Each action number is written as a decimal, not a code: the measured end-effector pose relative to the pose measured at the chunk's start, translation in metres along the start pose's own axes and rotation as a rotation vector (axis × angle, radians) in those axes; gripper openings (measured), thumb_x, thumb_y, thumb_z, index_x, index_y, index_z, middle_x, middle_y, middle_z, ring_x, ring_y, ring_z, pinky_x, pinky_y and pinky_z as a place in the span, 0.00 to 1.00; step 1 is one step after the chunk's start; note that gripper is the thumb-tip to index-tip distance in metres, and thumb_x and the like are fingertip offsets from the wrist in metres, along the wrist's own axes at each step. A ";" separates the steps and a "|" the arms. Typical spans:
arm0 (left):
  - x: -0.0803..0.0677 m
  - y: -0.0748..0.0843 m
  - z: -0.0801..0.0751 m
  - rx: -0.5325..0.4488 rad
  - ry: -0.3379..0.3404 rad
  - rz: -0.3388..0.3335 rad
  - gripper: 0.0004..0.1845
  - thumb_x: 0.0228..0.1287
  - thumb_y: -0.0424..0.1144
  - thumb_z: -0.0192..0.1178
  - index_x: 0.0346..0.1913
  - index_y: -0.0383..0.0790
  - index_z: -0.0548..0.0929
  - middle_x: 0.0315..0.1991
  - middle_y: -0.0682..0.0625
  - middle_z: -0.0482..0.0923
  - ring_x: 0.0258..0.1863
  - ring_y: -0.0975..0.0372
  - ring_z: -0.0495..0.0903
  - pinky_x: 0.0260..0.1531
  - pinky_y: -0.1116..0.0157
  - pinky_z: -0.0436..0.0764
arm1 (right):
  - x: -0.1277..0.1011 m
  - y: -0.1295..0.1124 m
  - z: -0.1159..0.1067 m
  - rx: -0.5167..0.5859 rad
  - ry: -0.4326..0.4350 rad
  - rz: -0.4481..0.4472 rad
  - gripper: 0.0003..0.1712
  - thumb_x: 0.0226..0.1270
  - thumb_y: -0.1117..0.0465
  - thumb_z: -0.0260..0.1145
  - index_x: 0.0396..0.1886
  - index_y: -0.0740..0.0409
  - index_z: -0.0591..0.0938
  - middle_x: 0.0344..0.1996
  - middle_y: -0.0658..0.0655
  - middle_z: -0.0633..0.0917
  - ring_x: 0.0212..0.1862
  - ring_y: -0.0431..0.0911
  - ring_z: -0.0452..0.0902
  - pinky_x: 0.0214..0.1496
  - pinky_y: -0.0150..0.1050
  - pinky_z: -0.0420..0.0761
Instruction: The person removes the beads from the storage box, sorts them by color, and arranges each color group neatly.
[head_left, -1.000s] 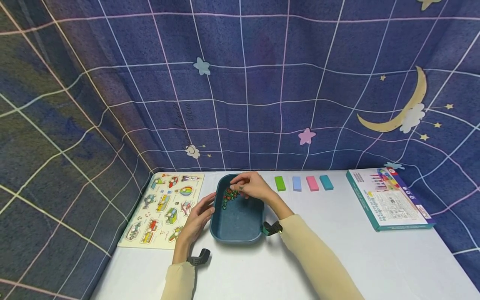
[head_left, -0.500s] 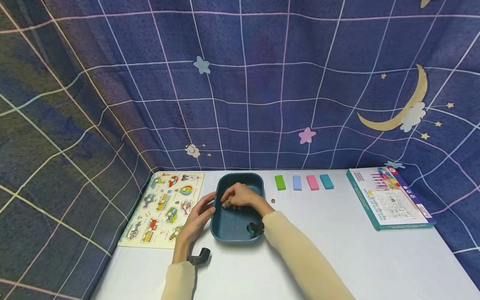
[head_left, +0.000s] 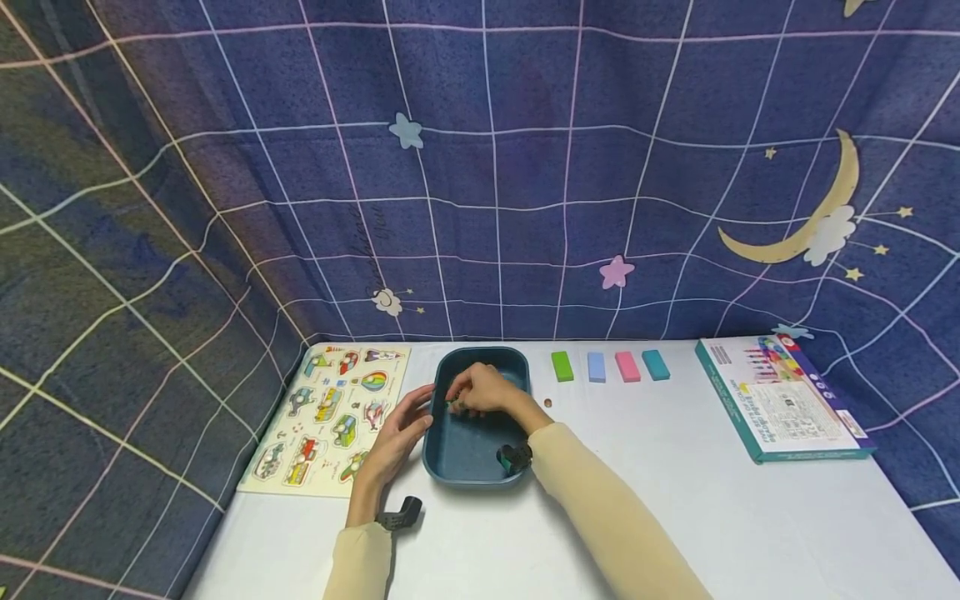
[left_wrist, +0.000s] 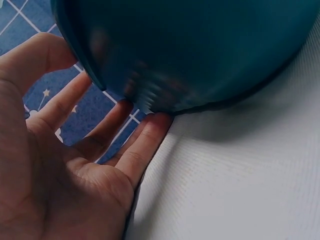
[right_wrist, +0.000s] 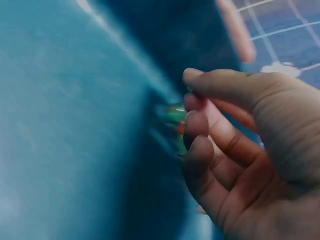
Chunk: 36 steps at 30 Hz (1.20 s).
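Beads, small glassy ones in green and red (right_wrist: 176, 116), sit at my curled right fingertips (right_wrist: 196, 123) inside the deep teal oval plastic tray (head_left: 472, 446). My right hand (head_left: 480, 390) is down in the tray's far half with its fingers bent round the beads; in the right wrist view they are blurred, and I cannot tell how many I hold or whether they rest on the tray floor.

My left hand (head_left: 393, 437) is spread wide and relaxed, its straight fingers (left_wrist: 145, 140) pressed against the outside of the tray's left wall near where the wall meets the white tabletop (head_left: 675, 500).

On the table just left of the tray and my left hand lies a pale wooden peg puzzle board with vehicle pictures (head_left: 330, 417). To the right of the tray, near the back edge, four small flat blocks lie in a row: green (head_left: 562, 366), light blue (head_left: 596, 367), pink (head_left: 627, 367) and teal (head_left: 656, 365). A tiny brown bit (head_left: 548, 402) lies on the table between the tray and the green block. Well apart on the right lies a flat teal-edged printed box (head_left: 780, 400). Dark blue cloth with a pale grid, stars and a moon (head_left: 525, 167) hangs behind.
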<state>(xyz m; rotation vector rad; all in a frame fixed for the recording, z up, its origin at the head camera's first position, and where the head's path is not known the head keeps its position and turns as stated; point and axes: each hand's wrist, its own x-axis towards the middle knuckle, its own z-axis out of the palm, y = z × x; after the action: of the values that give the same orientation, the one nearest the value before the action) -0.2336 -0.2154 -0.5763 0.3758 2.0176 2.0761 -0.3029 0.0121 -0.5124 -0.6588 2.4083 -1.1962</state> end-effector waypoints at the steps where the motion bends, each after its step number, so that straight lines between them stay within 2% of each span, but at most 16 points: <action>1: 0.000 0.000 0.000 0.001 0.000 0.002 0.33 0.78 0.34 0.56 0.82 0.39 0.61 0.83 0.35 0.57 0.74 0.56 0.66 0.66 0.74 0.76 | -0.002 -0.001 -0.005 0.019 0.006 -0.011 0.07 0.66 0.63 0.77 0.43 0.57 0.92 0.26 0.59 0.91 0.20 0.42 0.80 0.20 0.30 0.78; 4: 0.000 0.001 0.001 -0.005 0.003 0.005 0.33 0.78 0.33 0.55 0.82 0.38 0.61 0.82 0.34 0.57 0.73 0.58 0.66 0.65 0.74 0.76 | -0.015 -0.003 -0.027 0.058 0.032 -0.044 0.10 0.68 0.60 0.76 0.46 0.58 0.91 0.31 0.64 0.91 0.22 0.46 0.81 0.22 0.32 0.79; 8: 0.001 0.001 0.002 -0.013 0.020 0.006 0.33 0.77 0.31 0.56 0.81 0.37 0.62 0.82 0.33 0.58 0.71 0.58 0.67 0.65 0.74 0.77 | -0.043 0.002 -0.056 0.093 0.095 -0.078 0.13 0.69 0.58 0.76 0.48 0.59 0.91 0.28 0.62 0.89 0.21 0.44 0.78 0.23 0.34 0.78; 13: 0.001 0.000 0.003 -0.003 0.019 0.010 0.33 0.77 0.32 0.56 0.81 0.37 0.62 0.82 0.34 0.59 0.72 0.57 0.67 0.66 0.74 0.77 | -0.088 0.032 -0.075 0.160 0.174 -0.052 0.11 0.69 0.60 0.75 0.48 0.58 0.90 0.30 0.69 0.87 0.21 0.42 0.75 0.22 0.37 0.76; 18: 0.001 -0.002 0.002 0.015 0.023 0.012 0.33 0.77 0.32 0.57 0.81 0.38 0.63 0.81 0.33 0.59 0.74 0.55 0.66 0.67 0.74 0.76 | -0.125 0.073 -0.070 0.190 0.202 -0.006 0.12 0.68 0.65 0.73 0.49 0.63 0.89 0.28 0.66 0.86 0.21 0.39 0.73 0.21 0.32 0.73; 23: 0.000 -0.002 0.001 0.012 0.015 0.021 0.33 0.77 0.33 0.57 0.81 0.39 0.63 0.81 0.34 0.59 0.74 0.55 0.67 0.67 0.73 0.77 | -0.144 0.101 -0.055 0.143 0.193 0.020 0.11 0.67 0.72 0.67 0.46 0.62 0.90 0.25 0.55 0.83 0.21 0.37 0.72 0.24 0.29 0.72; 30: 0.000 0.000 0.002 0.005 0.010 0.027 0.33 0.77 0.32 0.56 0.81 0.38 0.62 0.82 0.33 0.59 0.76 0.48 0.65 0.67 0.73 0.77 | -0.152 0.108 -0.045 0.025 0.200 0.008 0.07 0.64 0.67 0.73 0.41 0.55 0.91 0.24 0.46 0.81 0.27 0.35 0.71 0.34 0.28 0.71; 36: -0.001 -0.001 0.002 0.014 0.026 0.013 0.33 0.77 0.32 0.56 0.81 0.39 0.63 0.81 0.34 0.60 0.76 0.47 0.64 0.66 0.74 0.76 | -0.151 0.106 -0.042 -0.001 0.210 0.002 0.06 0.63 0.65 0.75 0.40 0.55 0.92 0.24 0.45 0.82 0.27 0.34 0.72 0.34 0.27 0.71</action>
<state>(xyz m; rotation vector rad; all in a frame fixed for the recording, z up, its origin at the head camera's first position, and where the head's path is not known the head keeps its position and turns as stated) -0.2322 -0.2137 -0.5771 0.3673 2.0503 2.0861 -0.2262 0.1788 -0.5565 -0.5558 2.5789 -1.3226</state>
